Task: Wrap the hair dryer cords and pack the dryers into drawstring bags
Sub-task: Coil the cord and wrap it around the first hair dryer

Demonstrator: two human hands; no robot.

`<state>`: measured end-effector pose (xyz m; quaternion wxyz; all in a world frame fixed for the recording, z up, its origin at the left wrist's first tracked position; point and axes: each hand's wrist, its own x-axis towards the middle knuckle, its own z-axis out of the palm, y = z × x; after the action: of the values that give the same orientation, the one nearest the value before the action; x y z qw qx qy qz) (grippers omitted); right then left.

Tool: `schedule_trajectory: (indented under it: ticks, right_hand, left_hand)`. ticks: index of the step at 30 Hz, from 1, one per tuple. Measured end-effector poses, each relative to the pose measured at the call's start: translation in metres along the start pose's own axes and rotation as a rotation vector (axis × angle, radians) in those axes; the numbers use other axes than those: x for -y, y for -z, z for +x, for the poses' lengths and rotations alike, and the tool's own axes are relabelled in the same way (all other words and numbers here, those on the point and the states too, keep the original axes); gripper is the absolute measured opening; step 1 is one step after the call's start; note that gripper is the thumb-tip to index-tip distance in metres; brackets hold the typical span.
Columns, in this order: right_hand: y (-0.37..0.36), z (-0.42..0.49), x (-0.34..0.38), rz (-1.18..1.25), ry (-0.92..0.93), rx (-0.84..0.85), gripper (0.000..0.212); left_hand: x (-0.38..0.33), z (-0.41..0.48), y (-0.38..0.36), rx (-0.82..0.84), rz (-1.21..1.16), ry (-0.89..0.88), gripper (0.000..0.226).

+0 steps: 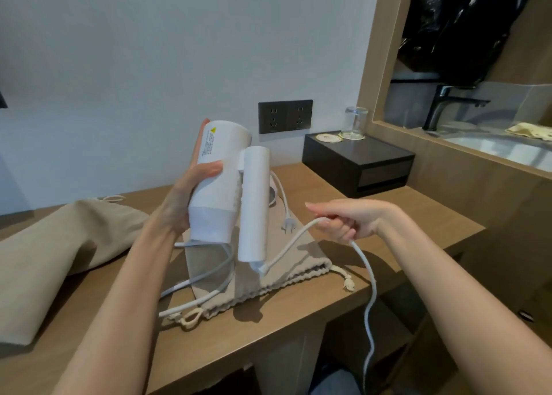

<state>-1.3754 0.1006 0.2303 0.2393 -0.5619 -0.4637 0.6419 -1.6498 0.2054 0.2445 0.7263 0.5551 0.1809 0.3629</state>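
Observation:
My left hand [182,197] grips the barrel of a white hair dryer [219,182], held upright above the wooden counter with its handle folded down. Its white cord [286,245] leaves the handle's lower end and runs up into my right hand [346,220], which is closed around it; the rest hangs over the counter's front edge. Under the dryer lies a flat beige drawstring bag [277,278]. A second white cord with a plug [288,224] lies on the bag, running behind the held dryer. Another beige bag [59,245], bulkier, rests at the left.
A black box [358,161] carrying an upturned glass [355,123] stands at the back right of the counter [298,308], below a dark double wall socket [285,116]. Beyond a wooden ledge to the right are a sink and a black tap [448,105].

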Motion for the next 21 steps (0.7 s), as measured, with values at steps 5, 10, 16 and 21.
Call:
schedule_trajectory:
  ticks: [5, 10, 16, 21]
  right_hand:
    - [0.014, -0.033, 0.014, 0.014, 0.106, -0.247, 0.04]
    - [0.024, -0.061, 0.036, 0.247, 0.259, -0.388, 0.039]
    - [-0.004, -0.036, 0.062, 0.243, 0.303, -0.431, 0.028]
    - [-0.026, -0.037, 0.079, -0.207, 0.536, -0.594, 0.038]
  left_hand:
    - [0.003, -0.007, -0.009, 0.001, -0.049, 0.073, 0.056]
    - [0.008, -0.007, -0.023, 0.127, 0.15, 0.013, 0.075]
    - [0.025, 0.0, -0.037, 0.149, 0.574, -0.067, 0.091]
    - [0.026, 0.006, -0.037, -0.014, 0.68, -0.223, 0.082]
